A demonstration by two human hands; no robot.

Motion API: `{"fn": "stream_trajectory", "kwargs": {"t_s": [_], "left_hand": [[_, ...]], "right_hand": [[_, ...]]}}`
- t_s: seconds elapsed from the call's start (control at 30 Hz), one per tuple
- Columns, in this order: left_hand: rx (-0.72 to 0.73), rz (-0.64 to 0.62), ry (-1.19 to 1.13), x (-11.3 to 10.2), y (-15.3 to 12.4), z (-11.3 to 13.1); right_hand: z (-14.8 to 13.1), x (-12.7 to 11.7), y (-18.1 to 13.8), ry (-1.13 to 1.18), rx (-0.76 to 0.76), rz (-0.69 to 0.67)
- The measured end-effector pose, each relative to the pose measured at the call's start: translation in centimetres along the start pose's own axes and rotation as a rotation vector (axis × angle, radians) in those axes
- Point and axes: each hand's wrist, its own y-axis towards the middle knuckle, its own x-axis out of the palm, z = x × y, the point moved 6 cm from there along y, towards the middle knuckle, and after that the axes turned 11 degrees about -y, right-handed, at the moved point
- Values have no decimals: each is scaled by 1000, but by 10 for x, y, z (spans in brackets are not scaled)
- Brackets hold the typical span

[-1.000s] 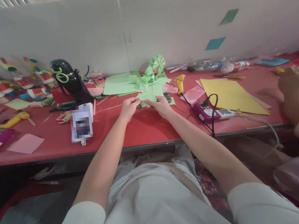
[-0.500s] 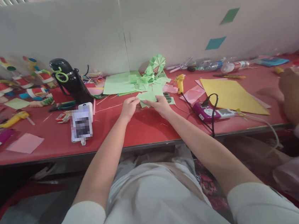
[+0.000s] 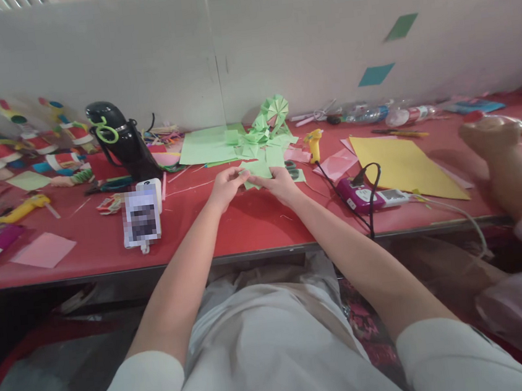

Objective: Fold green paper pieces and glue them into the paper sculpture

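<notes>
Between my two hands is a small piece of light green paper (image 3: 259, 169). My left hand (image 3: 227, 188) pinches its left edge, while my right hand (image 3: 282, 184) grips the right side, thumb stretched across toward the left fingertips. Just beyond lie folded green paper pieces (image 3: 247, 149) and a pleated green paper form (image 3: 275, 110), on larger green sheets (image 3: 203, 145). Scissors (image 3: 291, 166) show partly behind my right hand, on another green scrap.
A yellow glue gun (image 3: 314, 146), a purple power strip (image 3: 358, 194) with cables and a yellow sheet (image 3: 407, 167) lie to the right. A phone (image 3: 142, 217) and a black flask (image 3: 122, 141) stand left. Another person's hand (image 3: 490, 134) holds a bottle at far right.
My left fingers have shifted slightly inward along the paper, close to my right thumb. At the right, the other person's hand has moved left.
</notes>
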Motion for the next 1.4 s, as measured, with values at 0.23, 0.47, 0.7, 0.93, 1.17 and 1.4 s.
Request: {"fn": "stream_trajectory", "kwargs": {"t_s": [0.23,0.47,0.7,0.93,1.17,1.4], "left_hand": [[1,-1,73,-6,2,-1],[15,11,162,-7,4,-1],[49,-75,168,-2,0,1],[78,-86,153,-2,0,4],[88,-82,135,-3,4,1],[95,-103,159,-2,5,-1]], "right_hand": [[3,-1,1,-8,12,-7],[9,-14,7,25,80,87],[12,-10,7,3,74,14],[10,-12,6,-99,29,23],[6,-10,5,-82,21,21],[6,-10,6,99,19,57]]}}
